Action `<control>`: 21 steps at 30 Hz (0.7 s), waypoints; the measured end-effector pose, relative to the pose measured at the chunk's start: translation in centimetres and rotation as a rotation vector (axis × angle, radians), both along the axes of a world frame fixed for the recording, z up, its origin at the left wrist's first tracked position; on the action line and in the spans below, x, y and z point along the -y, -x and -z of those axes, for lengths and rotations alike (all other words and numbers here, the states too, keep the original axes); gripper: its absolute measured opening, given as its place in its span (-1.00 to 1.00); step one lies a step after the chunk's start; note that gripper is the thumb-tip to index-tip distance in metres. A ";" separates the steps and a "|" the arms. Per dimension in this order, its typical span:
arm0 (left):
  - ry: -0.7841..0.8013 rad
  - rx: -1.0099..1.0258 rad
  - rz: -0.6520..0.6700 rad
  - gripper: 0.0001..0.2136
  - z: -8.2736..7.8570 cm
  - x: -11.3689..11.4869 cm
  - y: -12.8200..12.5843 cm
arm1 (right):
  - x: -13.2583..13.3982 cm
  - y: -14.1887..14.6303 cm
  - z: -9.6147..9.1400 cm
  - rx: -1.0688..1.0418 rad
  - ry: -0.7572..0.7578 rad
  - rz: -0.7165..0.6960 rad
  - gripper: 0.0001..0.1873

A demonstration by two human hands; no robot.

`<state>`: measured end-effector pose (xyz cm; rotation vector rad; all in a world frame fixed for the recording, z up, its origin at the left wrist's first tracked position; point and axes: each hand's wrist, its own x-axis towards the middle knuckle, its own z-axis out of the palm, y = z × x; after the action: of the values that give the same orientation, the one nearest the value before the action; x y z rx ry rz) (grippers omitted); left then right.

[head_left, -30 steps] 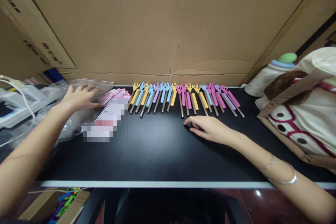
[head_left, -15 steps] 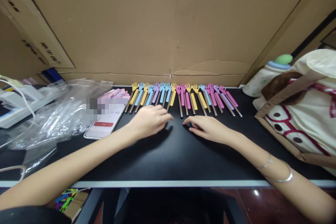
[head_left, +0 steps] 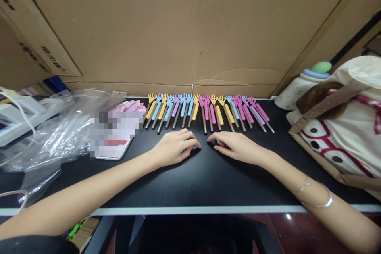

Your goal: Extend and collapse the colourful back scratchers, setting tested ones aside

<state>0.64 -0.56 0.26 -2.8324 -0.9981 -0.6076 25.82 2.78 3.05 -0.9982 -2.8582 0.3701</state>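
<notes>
Several small back scratchers [head_left: 218,114] lie in a row along the back of the black table, with claw-shaped heads pointing away from me. Their coloured parts are yellow, light blue, purple and pink, with slim metal rods toward me. My left hand [head_left: 177,147] rests on the table just in front of the row's left half, fingers loosely bent and holding nothing. Opposite it, my right hand [head_left: 233,146] lies in front of the pink and yellow back scratchers. Its index finger reaches out, the thumb is apart, and nothing is in it. The two hands do not touch.
A phone [head_left: 119,151], partly blurred out, lies left beside pink patterned packets [head_left: 127,106] and crumpled clear plastic bags [head_left: 68,123]. At right stand a cream bag [head_left: 354,127] and a white bottle [head_left: 293,89]. Cardboard [head_left: 190,27] walls off the back.
My left hand has come down toward me and slightly right, away from the rods of the back scratchers. My right hand has stayed in place.
</notes>
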 end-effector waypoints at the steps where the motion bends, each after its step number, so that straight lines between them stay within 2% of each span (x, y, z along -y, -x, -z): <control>1: 0.007 0.002 -0.001 -0.76 0.0 0.0 0.0 | 0.0 0.0 0.0 0.003 0.001 0.001 -0.74; 10: 0.015 0.005 0.001 -0.75 -0.1 0.2 0.1 | -0.1 0.0 0.1 0.010 -0.012 0.003 -0.78; 13: 0.022 0.001 0.000 -0.74 -0.1 0.1 0.1 | -0.1 0.1 0.1 -0.011 -0.029 -0.034 -0.79; 17: 0.032 -0.002 -0.001 -0.74 0.0 0.0 0.1 | -0.6 -0.5 -0.6 -0.079 -0.111 -0.078 -0.76; 19: 0.035 -0.003 -0.002 -0.73 0.0 0.0 0.1 | -1.3 -1.5 -1.4 -0.110 -0.205 -0.010 -0.74; 21: 0.033 0.000 -0.006 -0.73 0.1 0.0 0.2 | -2.4 -3.2 -2.3 -0.125 -0.306 0.144 -0.73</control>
<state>0.46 -0.60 0.18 -2.8569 -1.0250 -0.5957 29.04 5.23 5.32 -1.0677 -2.6070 -0.0171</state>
